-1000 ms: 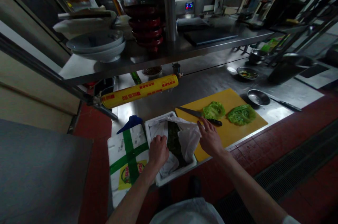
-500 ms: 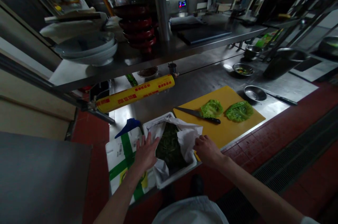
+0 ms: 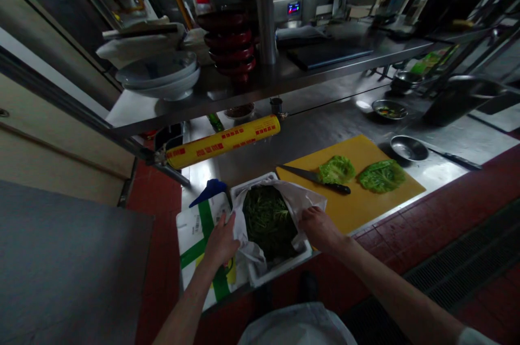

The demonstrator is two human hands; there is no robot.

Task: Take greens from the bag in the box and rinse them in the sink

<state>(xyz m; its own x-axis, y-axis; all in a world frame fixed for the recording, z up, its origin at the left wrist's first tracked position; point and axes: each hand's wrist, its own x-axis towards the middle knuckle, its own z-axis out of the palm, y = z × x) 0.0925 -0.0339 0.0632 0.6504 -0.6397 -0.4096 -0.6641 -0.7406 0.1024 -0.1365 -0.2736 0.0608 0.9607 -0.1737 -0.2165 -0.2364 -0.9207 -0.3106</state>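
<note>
Steel counter [image 3: 312,136]: greens [image 3: 268,220] (dark) just left of the right hand [image 3: 319,228].

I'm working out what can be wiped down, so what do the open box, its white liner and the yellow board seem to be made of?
The open box looks like matte white foam, judging by its thick, pale walls. The white liner could be thin paper or plastic film: it creases softly, but the dim light leaves that open. The yellow board is probably plastic, smooth and evenly coloured.
</note>
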